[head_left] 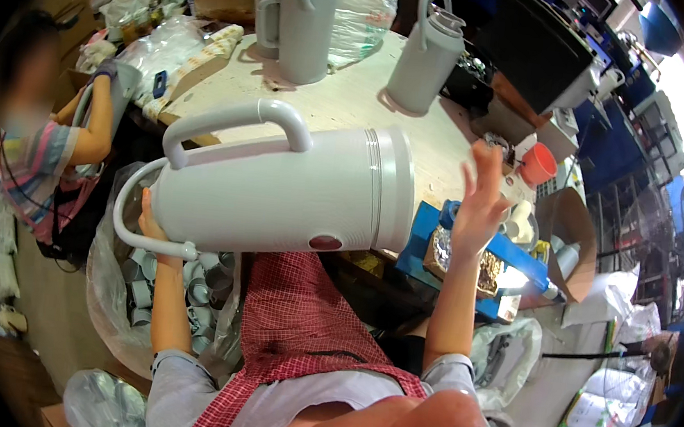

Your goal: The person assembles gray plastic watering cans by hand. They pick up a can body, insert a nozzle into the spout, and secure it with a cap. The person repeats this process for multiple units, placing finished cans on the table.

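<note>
Grey plastic, the big flask [279,187] is held sideways in the head view, the desk [352,107] behind it. The left grip [151,218] grasps the flask's left end; the right grip [480,210] is released, fingers spread, just beyond its right end, near a blue fixture [519,255].

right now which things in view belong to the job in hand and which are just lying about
Seemingly in the job:
grey jug, held sideways by the left hand
right hand, open, empty

Apparently lying about:
orange-red cup
small blue object
whitish plastic bag
</note>
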### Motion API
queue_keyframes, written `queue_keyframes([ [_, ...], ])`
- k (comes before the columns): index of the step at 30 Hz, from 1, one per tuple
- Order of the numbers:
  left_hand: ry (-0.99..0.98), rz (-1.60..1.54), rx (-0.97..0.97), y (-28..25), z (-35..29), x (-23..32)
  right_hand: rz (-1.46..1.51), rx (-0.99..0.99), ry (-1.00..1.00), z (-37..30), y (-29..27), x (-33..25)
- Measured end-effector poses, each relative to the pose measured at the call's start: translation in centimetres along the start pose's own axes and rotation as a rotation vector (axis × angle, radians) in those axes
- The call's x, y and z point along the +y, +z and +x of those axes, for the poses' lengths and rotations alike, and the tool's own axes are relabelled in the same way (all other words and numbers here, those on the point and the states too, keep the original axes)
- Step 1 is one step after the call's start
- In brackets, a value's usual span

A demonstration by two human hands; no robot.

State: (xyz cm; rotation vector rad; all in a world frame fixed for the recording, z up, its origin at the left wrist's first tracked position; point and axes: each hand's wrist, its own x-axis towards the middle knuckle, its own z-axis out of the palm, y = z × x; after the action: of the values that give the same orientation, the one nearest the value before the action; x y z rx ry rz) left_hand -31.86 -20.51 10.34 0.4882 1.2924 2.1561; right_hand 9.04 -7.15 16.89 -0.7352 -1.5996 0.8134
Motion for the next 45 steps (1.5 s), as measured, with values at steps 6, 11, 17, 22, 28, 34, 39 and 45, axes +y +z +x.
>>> queue_keyframes([
  [6,0.037,0.073,0.002,-1.5,2.1,-2.4,0.16,0.008,0.049,0.6,2.7,-1.9],
  [11,0.028,-0.007,0.066,-0.7,1.2,-2.0,-0.242,-0.182,-0.181,-2.7,2.1,-0.2],
  [17,0.681,0.419,-0.172,1.7,5.0,6.8,0.227,-0.224,0.735,8.5,10.5,9.6],
  [22,1.33,0.934,-0.713,12.3,13.4,14.9,-0.68,0.127,-0.107,26.6,13.9,15.4],
  [28,1.268,1.276,-0.477,16.8,27.1,11.3,-0.724,0.229,-0.07,39.6,2.6,21.4],
  [34,1.145,1.423,-0.461,21.0,33.6,9.2,-0.734,0.315,-0.056,34.0,3.7,14.6],
  [39,1.307,1.106,-0.416,22.8,32.0,8.2,-0.152,0.195,-0.172,25.1,0.9,1.5],
  [45,0.887,0.202,-0.591,23.0,18.9,2.8,0.254,0.05,0.073,12.7,1.8,-2.3],
])
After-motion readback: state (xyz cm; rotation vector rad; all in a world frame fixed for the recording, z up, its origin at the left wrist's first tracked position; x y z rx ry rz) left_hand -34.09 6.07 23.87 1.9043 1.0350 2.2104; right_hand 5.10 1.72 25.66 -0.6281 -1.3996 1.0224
